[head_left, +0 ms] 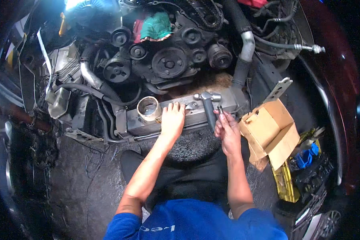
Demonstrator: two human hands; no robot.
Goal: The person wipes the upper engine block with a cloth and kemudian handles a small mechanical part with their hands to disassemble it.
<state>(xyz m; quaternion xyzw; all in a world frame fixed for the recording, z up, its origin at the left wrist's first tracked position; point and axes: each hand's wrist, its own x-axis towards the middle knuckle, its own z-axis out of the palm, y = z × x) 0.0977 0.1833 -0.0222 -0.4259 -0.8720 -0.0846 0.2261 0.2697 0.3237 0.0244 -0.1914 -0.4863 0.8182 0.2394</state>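
Note:
My left hand [173, 119] lies palm down on the top edge of a finned metal cooler [148, 127], fingers stretched out. Close to its fingertips sits a small round metal fitting [194, 105]. On its other side a pale ring-shaped container [149, 108] stands on the cooler. My right hand [229, 131] is closed, pinching a small dark metal piece [221, 109] upright between thumb and fingers; its exact kind is unclear. Just left of that hand, a ball-peen hammer [209, 110] rests across the cooler, head away from me.
Beyond the cooler is an engine front with pulleys [169, 63] and a green and red cloth [156, 27]. Hoses [244, 48] run down both sides. At right are an open cardboard box [270, 128], a yellow tray [285, 182] and a blue plastic part [307, 156].

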